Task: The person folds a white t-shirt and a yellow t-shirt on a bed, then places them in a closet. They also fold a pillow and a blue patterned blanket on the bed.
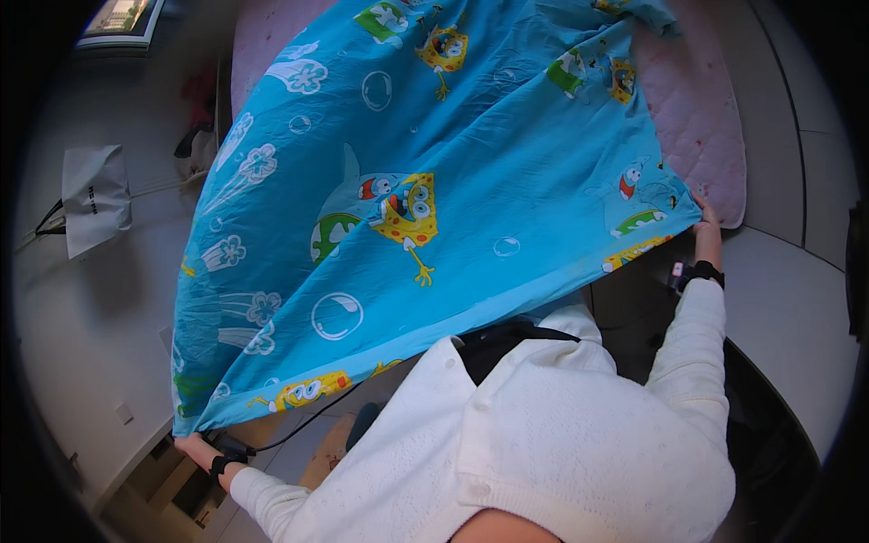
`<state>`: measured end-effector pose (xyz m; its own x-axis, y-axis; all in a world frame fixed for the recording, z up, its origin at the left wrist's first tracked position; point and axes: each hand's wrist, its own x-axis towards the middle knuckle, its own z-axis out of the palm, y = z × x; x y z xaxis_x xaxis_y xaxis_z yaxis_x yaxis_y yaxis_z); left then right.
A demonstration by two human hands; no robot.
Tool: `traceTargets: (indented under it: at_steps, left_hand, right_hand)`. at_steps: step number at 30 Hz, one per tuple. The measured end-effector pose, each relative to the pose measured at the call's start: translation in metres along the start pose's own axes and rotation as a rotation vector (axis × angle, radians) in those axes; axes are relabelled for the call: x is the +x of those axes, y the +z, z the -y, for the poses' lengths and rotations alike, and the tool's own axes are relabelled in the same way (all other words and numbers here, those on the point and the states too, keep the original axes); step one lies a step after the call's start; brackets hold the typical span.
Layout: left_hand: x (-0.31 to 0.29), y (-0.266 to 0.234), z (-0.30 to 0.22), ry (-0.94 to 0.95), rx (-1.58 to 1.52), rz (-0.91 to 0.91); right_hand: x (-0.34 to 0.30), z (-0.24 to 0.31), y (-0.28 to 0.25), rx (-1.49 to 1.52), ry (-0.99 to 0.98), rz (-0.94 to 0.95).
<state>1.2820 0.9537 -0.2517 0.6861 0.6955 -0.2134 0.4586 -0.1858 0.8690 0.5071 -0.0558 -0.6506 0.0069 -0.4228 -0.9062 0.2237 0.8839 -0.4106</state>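
Note:
A large blue bed sheet [507,181] with cartoon figures, bubbles and white flowers stretches out in front of me. It hangs in long diagonal creases, and its pale hem runs taut across my front. At the low left corner, my left hand [194,448] is closed on the fabric; the cloth partly hides its fingers. My right hand [707,217] pinches the opposite corner, farther out at the right. Both arms are spread wide. The sheet's far end lies bunched on the bed.
Under the sheet, a pink quilted mattress pad [697,127] shows along the right and far left. A white bag [95,201] hangs by the left wall, below a window [122,20]. A black cable [308,421] runs near my left wrist. Pale floor tiles [797,281] lie at the right.

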Motion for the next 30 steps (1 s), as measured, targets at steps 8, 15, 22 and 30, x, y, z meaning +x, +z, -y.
traceTargets:
  at_steps: [8,15,22,30]
  left_hand:
    - [0.008,0.272,-0.081,-0.053,-0.184,0.931]
    - [-0.059,0.358,-0.137,-0.079,-0.296,1.086]
    - [0.069,0.196,-0.173,-0.045,-0.152,0.411]
    - [0.160,0.000,-0.269,0.429,0.457,0.015]
  right_hand:
    - [-0.422,0.248,0.038,-0.213,-1.191,-0.170]
    - [-0.615,0.190,0.075,-0.851,-1.489,-0.759]
    - [-0.542,-0.003,0.101,-0.644,-0.572,-0.448]
    - [-0.553,-0.038,0.123,-0.301,-0.395,-0.371]
